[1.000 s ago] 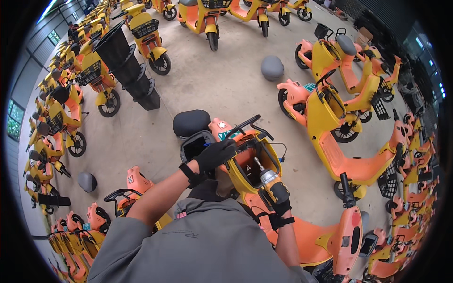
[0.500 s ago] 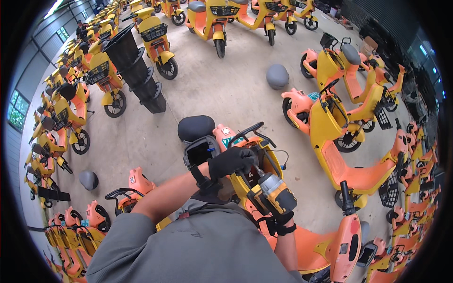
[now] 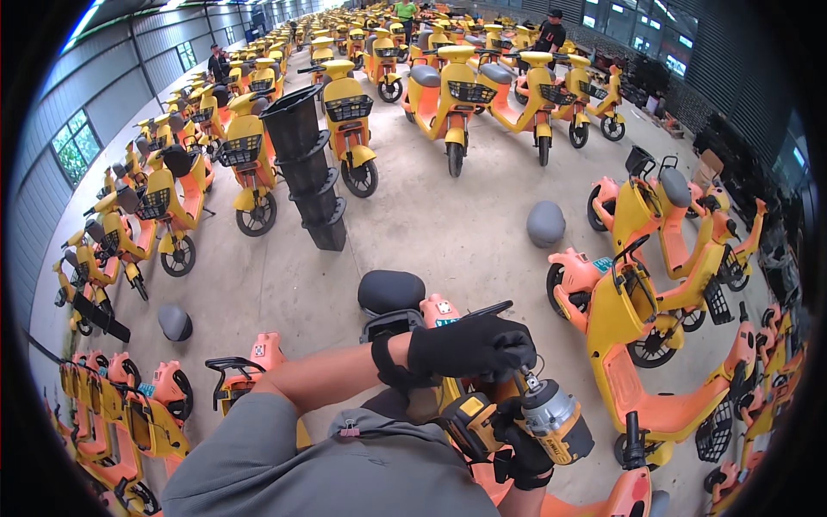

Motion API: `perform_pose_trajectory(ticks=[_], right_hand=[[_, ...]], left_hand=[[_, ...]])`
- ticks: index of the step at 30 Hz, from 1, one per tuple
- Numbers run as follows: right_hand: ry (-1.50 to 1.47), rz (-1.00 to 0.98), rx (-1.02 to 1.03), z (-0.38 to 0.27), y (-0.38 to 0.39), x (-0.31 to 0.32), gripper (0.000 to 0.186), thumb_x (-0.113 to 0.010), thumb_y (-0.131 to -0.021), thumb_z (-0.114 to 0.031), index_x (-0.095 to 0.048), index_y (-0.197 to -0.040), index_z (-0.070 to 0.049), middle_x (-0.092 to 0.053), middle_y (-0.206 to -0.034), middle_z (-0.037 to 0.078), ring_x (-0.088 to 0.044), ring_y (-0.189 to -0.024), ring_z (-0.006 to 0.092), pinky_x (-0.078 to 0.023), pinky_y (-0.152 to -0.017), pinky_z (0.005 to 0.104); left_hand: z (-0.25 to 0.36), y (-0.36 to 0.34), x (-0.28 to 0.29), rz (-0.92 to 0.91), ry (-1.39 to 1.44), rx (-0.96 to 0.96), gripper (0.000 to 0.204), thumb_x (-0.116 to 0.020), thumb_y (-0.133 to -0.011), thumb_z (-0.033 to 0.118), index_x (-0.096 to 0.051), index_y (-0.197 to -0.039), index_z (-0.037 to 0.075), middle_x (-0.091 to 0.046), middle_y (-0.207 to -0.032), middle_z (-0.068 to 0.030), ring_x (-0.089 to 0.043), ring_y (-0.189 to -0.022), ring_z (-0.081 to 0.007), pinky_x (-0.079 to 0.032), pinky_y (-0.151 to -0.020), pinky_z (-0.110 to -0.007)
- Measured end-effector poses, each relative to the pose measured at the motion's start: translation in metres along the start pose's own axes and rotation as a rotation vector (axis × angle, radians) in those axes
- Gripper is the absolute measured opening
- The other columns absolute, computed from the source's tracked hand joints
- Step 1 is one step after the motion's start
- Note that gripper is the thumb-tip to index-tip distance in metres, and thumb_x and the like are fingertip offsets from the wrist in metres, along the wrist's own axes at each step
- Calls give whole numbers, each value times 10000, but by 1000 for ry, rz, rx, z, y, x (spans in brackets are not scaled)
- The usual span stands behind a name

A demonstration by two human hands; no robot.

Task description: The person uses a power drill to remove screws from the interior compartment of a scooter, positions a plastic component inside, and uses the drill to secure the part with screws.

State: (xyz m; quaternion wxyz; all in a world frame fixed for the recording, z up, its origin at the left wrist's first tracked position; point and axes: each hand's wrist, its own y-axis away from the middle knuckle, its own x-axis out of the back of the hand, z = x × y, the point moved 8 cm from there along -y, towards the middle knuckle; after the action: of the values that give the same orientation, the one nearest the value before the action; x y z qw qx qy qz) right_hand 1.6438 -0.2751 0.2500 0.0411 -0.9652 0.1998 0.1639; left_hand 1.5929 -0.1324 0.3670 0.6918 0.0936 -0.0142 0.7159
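Note:
My right hand, in a black glove, grips a yellow-and-black cordless impact wrench with a grey metal nose. The wrench tilts upward, nose toward my left hand. That hand, also black-gloved, is closed just above the nose, fingertips pinched around a small silver metal piece, whose exact kind is hard to see. Both hands are over an orange-and-yellow scooter, mostly hidden by my arms and the tool. Its black seat is at the far end, beside a dark open tray.
A tall stack of black bins stands ahead to the left. Grey helmet-like seats lie on the concrete floor. Another yellow scooter stands close on my right. Rows of scooters fill the background, with people among them.
The view has tipped up, showing more of the hall and people. My hands have come up from the scooter's open compartment, and the wrench now points up at my left fingers.

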Motion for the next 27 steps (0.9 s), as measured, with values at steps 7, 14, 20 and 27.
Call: perform_pose_trajectory(ticks=[7, 14, 20, 27], right_hand=[[178, 78, 39, -27, 3, -1, 294, -577, -680, 45, -542, -959, -38, -575, -831, 42, -576, -747, 143, -478, -677, 253], [218, 162, 57, -21, 13, 6, 313, -558, -708, -18, -500, -1015, -39, -545, -901, 58, -554, -808, 156, -457, -724, 269], [158, 116, 40, -19, 3, -4, 340, -541, -733, -71, -464, -1063, -41, -519, -962, 71, -535, -859, 167, -439, -765, 283], [158, 100, 1, -23, -2, -12, 382, -522, -761, -134, -423, -1118, -43, -488, -1033, 87, -513, -920, 179, -418, -813, 300]], left_hand=[[46, 2, 12, -9, -412, -358, 256, -484, -874, 228, -519, -1027, 26, -520, -976, -144, -535, -861, -270, -443, -689, -315], [21, 11, -20, -333, -258, -82, 222, -511, -881, 229, -538, -951, 20, -547, -824, -60, -488, -751, -120, -413, -667, -263], [-5, 21, -33, -486, -262, 132, 260, -506, -869, 228, -547, -841, -27, -541, -732, -64, -451, -676, -118, -405, -647, -275], [31, 26, -34, -435, -312, -79, 249, -520, -862, 232, -539, -820, -13, -552, -716, -113, -479, -632, -163, -406, -605, -296]])
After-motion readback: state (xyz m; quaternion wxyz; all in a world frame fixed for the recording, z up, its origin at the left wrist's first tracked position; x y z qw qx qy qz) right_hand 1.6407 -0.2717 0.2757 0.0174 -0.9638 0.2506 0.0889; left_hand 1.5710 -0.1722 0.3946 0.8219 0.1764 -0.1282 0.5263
